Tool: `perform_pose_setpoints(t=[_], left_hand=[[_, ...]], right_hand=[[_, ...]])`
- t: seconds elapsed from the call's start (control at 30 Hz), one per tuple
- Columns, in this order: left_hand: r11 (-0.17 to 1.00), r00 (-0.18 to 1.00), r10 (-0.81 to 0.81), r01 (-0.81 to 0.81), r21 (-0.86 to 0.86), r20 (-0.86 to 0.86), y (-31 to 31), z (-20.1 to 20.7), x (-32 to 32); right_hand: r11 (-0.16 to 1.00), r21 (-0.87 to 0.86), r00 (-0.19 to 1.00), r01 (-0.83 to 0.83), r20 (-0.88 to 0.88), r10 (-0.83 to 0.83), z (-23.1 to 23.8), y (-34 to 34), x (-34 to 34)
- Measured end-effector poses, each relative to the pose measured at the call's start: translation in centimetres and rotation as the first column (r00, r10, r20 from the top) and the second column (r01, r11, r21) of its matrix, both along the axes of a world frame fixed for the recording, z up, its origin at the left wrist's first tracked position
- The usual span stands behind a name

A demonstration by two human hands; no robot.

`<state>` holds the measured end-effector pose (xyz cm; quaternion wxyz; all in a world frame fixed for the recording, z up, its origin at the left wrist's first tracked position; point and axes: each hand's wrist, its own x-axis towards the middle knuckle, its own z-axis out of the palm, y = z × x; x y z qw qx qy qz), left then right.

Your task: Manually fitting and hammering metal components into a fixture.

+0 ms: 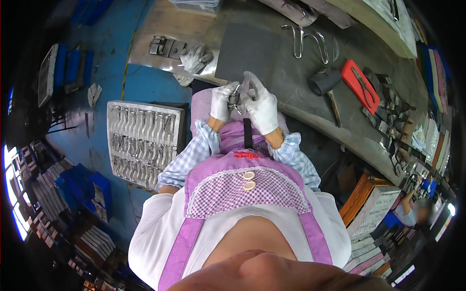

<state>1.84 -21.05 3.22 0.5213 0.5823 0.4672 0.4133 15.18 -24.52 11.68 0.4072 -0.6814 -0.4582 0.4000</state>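
Note:
Both my hands wear white gloves and meet in front of my lap, at the near edge of the workbench. My left hand [223,103] is closed round a small shiny bent metal part [235,100]. My right hand [263,110] pinches a narrow flat grey metal piece [246,86], held upright beside the shiny part. Whether the two pieces touch is hidden by my fingers. A dark grey mat [247,51] lies on the bench just beyond my hands.
At left stands a tray [110,131] with rows of shiny curved metal parts. On the bench lie a metal fixture [167,47], crumpled gloves [195,59], bent metal rods [299,42], a mallet [326,81] and a red tray [350,72] with pliers [363,82]. Another person [407,213] is far right.

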Motion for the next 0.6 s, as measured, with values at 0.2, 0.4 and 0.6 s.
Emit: perform_pose_setpoints(t=[0.2,0.4,0.6], left_hand=[[0.918,0.979,0.103,-0.026,0.396,-0.173,-1.3,-0.3,0.2],[0.945,0.913,0.232,-0.13,-0.3,0.337,-1.8,1.0,0.4],[0.981,0.974,0.096,-0.058,-0.183,0.207,-0.7,0.7,-0.1]], right_hand=[[0.987,-0.066,0.988,-0.143,-0.071,0.139,-0.1,-0.8,0.2],[0.999,-0.009,0.959,-0.053,-0.279,0.049,0.5,-1.7,-0.5],[1.0,-0.014,0.857,0.014,-0.515,-0.019,-0.4,-1.0,-0.4]])
